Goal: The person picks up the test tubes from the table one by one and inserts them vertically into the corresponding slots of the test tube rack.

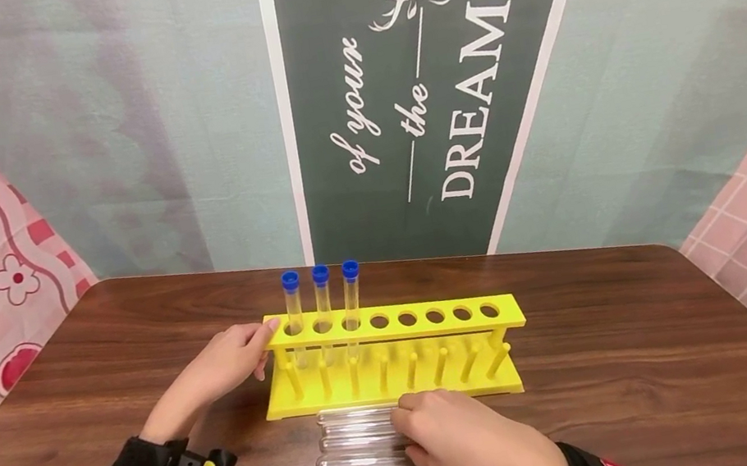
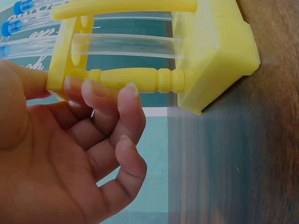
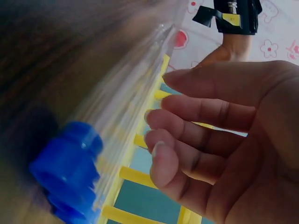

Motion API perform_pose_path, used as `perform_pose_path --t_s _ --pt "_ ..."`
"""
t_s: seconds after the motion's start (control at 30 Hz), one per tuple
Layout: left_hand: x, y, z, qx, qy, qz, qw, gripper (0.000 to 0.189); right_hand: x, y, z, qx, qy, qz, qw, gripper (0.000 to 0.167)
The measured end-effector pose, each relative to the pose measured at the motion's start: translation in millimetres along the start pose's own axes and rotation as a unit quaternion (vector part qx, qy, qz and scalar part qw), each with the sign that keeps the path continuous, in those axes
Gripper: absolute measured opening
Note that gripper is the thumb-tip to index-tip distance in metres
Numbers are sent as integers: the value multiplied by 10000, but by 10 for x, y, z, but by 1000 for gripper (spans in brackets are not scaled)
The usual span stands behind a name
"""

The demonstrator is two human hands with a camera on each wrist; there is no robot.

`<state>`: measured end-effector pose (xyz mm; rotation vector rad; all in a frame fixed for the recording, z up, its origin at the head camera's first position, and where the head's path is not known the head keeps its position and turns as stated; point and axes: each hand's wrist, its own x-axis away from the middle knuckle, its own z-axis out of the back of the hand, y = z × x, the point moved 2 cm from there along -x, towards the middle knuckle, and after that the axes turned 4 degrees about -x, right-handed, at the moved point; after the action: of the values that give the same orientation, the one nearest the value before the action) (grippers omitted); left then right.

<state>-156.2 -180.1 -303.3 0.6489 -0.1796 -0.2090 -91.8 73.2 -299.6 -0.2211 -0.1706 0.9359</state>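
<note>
- The yellow rack stands on the brown table, its long side roughly along the table's far edge.
- Three tubes with blue caps stand upright in the rack's three leftmost holes, the caps well above the top plate.
- The left hand pinches the left end of this plate: the thumb lies on top, and the fingers are bent below it, beside the end post.
- Several loose tubes lie side by side on the table, just before the rack's front edge. Their rounded ends point toward the table's left edge; at the other end blue lids are seen in the right wrist view.
- The right hand is above the lidded ends, fingers loosely bent, with the thumb apart from them and nothing between. If it touches a tube, I cannot tell.
</note>
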Motion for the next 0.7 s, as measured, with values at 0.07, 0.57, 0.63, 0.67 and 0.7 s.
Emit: perform_pose_path --t_s 0.07,0.57,0.63,0.67,0.7 --pt "0 3 0 -11 -2 -3 10000 51 -1 -5 -19 83 -86 66 9999 7" --pt "8 10 10 -63 0 -43 10000 50 -21 11 -116 450 -154 200 9987 13" --pt "8 11 10 -59 4 -70 10000 50 -22 12 -126 491 -155 216 9984 16" --pt "6 10 9 -56 10 -71 10000 50 -22 11 -129 505 -160 216 9984 17" --pt "6 12 10 -53 10 -70 10000 49 -21 12 -132 521 -160 217 9983 18"
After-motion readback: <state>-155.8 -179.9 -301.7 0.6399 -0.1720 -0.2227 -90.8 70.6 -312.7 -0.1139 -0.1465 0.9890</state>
